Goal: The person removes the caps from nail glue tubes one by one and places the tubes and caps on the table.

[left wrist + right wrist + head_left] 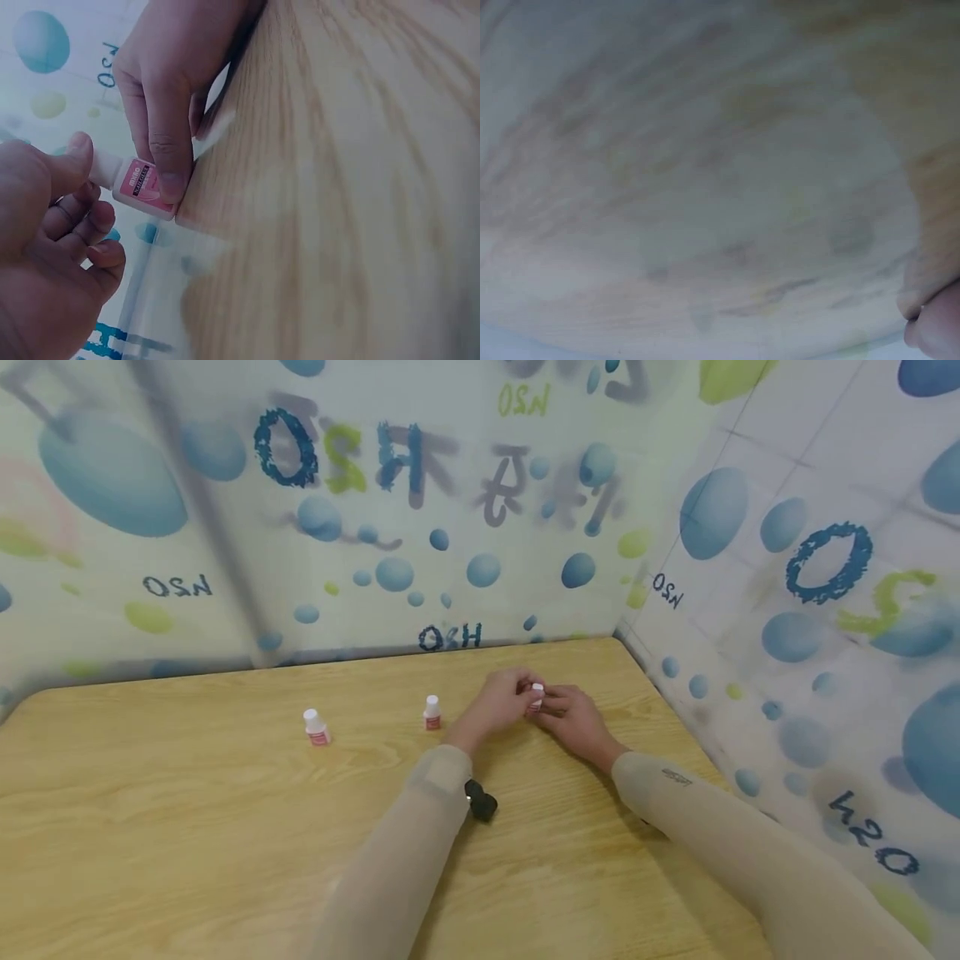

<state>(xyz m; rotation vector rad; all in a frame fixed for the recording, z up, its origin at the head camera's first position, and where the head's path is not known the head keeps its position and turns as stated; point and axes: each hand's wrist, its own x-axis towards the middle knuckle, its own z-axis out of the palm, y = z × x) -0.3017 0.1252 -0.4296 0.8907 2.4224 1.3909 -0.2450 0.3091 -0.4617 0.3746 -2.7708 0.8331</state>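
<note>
A small white bottle with a pink label (144, 184) stands on the wooden table between both hands. At its white cap (106, 168), the thumb and a finger of my left hand (501, 702) pinch from the side; the other fingers are curled loosely below. My right hand (576, 722) grips the label part of the bottle, a finger lying across its front in the left wrist view. Only a fingertip (939, 330) shows at the lower right corner of the right wrist view, where the bottle is out of sight.
Two similar capped bottles stand upright to the left, one nearer bottle (432, 714) and one farther bottle (317, 728). Patterned walls rise behind and right of the wooden table (187, 827). A black object (482, 803) sits beside the left wrist.
</note>
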